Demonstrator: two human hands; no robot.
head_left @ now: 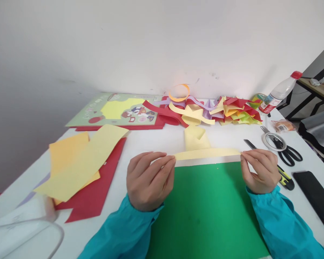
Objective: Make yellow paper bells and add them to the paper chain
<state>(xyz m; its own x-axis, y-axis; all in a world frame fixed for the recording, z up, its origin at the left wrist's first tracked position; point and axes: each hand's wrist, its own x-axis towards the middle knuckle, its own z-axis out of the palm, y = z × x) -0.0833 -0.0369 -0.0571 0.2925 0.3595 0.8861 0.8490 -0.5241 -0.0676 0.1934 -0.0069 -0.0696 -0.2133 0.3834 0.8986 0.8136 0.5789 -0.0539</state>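
Left hand (151, 181) and right hand (260, 171) pinching, well apart above the table (145, 140).
The left hand shows its back, fingers bent, their tips gathered to the thumb and aimed toward the table's right edge; the right hand mirrors it, tips aimed toward the left edge, with a gap behind the pinch. Left arm (121, 230) and right arm (283, 223), blue-sleeved to the wrists, slant inward from the near side.
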